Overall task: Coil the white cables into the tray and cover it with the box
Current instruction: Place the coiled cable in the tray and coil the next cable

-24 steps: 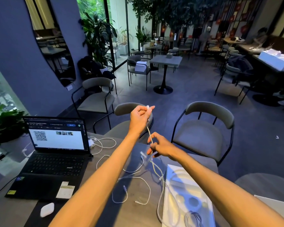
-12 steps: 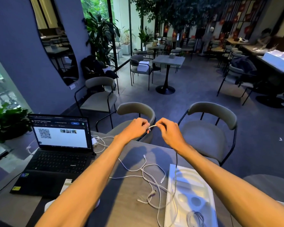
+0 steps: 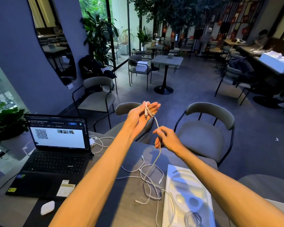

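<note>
Hands have parted: left hand (image 3: 142, 114) rose, pinching the white cable (image 3: 156, 122) loop against its fingers. Right hand (image 3: 168, 139) pinches it lower.

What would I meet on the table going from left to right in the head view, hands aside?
Laptop → loose white cables → tray. The small white case and the card fall within the laptop's span, so they are left out.

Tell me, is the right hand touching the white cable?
Touching: the head view shows the right hand pinching the white cable just below the left hand.
</note>
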